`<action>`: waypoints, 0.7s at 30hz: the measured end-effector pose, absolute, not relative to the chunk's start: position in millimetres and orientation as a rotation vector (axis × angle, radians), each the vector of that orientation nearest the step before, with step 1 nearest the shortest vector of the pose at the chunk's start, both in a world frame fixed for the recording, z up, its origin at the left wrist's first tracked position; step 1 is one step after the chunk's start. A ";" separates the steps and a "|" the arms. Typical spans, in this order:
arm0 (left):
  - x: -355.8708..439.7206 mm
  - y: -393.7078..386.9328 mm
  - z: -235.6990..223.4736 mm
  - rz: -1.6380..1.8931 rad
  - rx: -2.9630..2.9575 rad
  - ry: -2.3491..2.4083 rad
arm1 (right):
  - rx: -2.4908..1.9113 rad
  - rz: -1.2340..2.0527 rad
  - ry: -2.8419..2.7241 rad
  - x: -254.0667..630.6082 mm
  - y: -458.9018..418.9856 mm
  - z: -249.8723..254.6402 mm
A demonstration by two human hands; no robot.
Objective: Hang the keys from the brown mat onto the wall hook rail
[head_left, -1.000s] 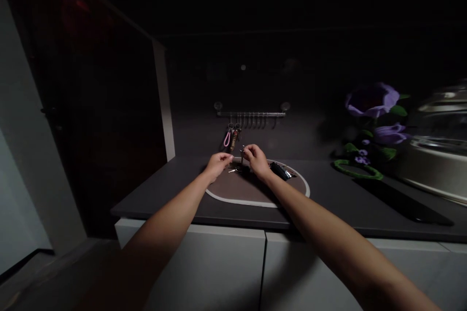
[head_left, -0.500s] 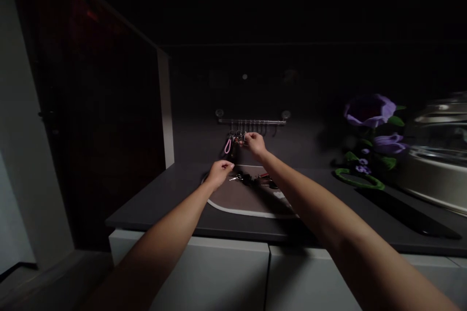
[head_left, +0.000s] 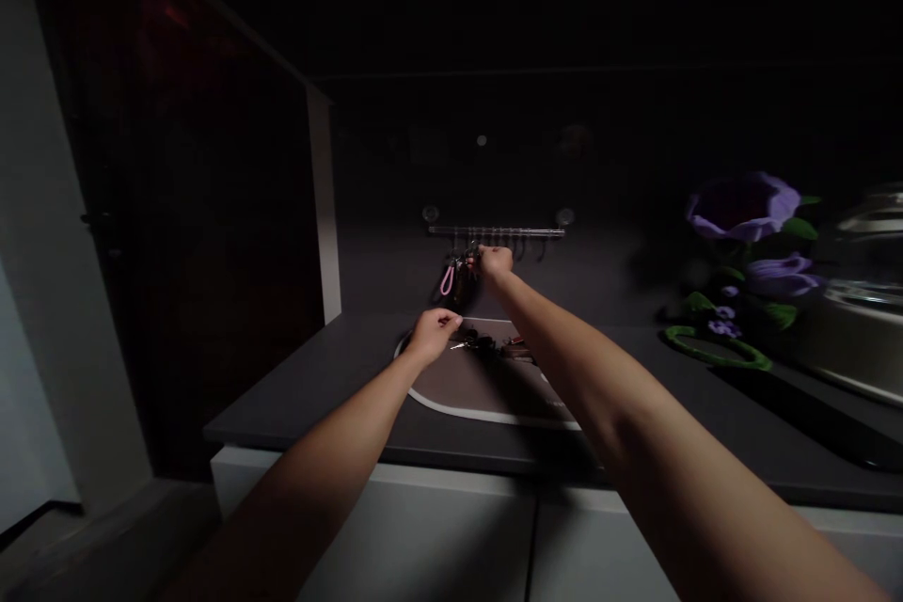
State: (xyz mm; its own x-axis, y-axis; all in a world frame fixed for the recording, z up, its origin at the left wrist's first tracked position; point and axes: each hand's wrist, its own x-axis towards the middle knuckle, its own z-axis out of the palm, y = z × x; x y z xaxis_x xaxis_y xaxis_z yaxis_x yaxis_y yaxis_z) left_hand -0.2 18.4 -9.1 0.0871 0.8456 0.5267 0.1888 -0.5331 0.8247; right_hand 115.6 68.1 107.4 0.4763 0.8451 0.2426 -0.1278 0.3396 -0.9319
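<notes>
Right hand (head_left: 495, 263) has risen to the key rail (head_left: 496, 230), clenched at its hooks, probably on a key ring (head_left: 468, 261), though shadow obscures the grip. Left hand (head_left: 432, 334) is curled below the rail, its contents indeterminate, beside keys (head_left: 474, 340) on a mat (head_left: 486, 416). A badly seated ring could drop; the pink-strapped key fob (head_left: 447, 280) crowds the hooks.

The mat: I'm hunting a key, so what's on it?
Keys lie on the mat beside the left hand; the right forearm covers the mat's right part, so anything there is hidden.
</notes>
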 end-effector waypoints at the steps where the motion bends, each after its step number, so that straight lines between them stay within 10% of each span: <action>1: 0.0 18.2 -8.9 1.480 1.796 1.023 | -1.044 0.733 -0.842 115.4 68.8 107.1; 21: -3.2 18.6 -7.0 1.512 1.755 1.065 | -1.027 0.730 -0.922 126.5 83.9 79.8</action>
State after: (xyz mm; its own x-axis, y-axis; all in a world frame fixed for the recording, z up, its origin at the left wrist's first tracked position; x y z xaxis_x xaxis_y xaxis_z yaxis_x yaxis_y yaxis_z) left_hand -3.2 18.6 -7.0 0.0372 0.8571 0.5138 0.1956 -0.5105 0.8374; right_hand 126.5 83.9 79.8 0.4379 0.8525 0.2854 -0.0828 0.3543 -0.9314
